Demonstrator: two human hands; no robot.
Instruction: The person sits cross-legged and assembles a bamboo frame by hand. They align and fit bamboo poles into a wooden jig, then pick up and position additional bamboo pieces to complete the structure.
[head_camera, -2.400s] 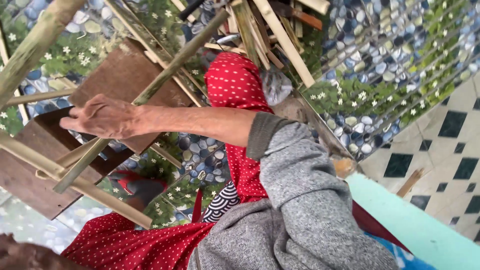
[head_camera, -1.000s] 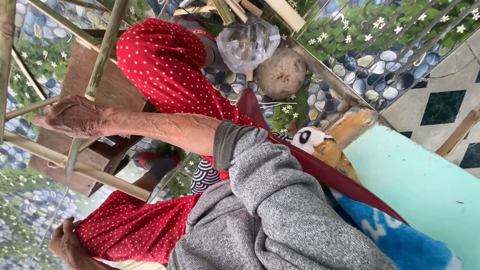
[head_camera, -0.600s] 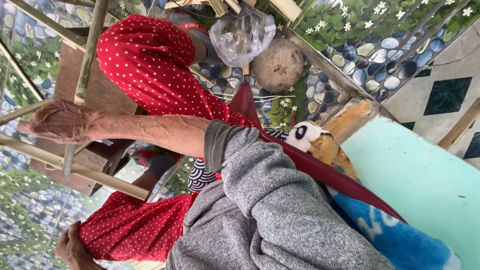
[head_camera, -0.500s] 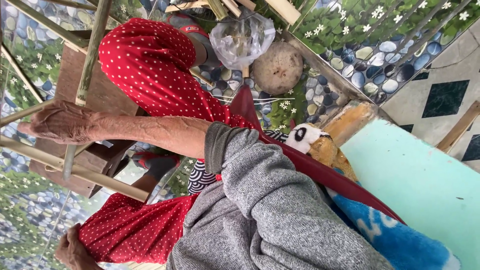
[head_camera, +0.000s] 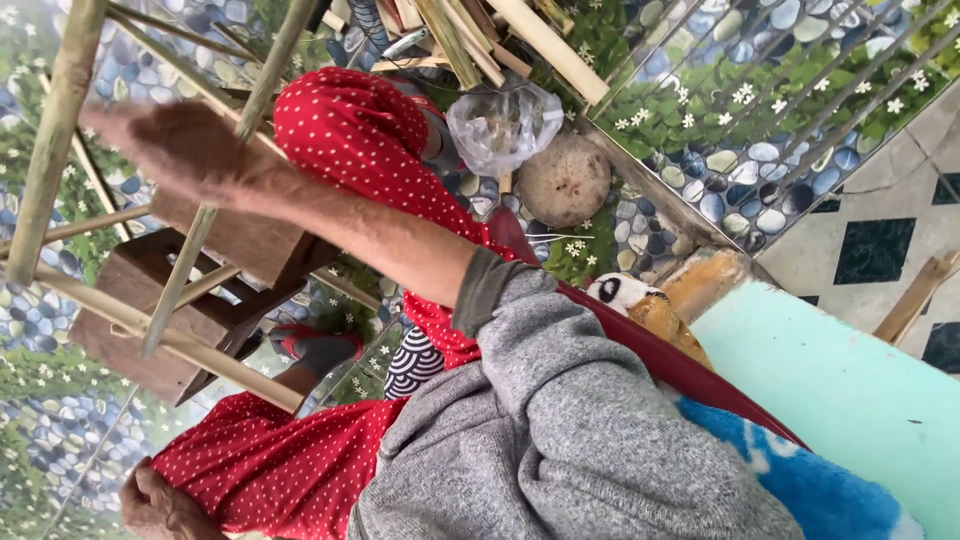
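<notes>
A plastic bag (head_camera: 503, 125) lies just beside a round stone (head_camera: 564, 180) (bamboo sticks (head_camera: 470, 35) above), wooden stool (head_camera: 190, 290) far left.

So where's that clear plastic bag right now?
In the head view, the clear plastic bag lies top centre on the pebble-print floor, just below the bamboo sticks and touching the round stone.

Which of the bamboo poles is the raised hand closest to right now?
The slanted green bamboo pole running from the top edge down across the wooden stool; it passes right beside the raised hand. The thicker pole stands off to the left.
</notes>
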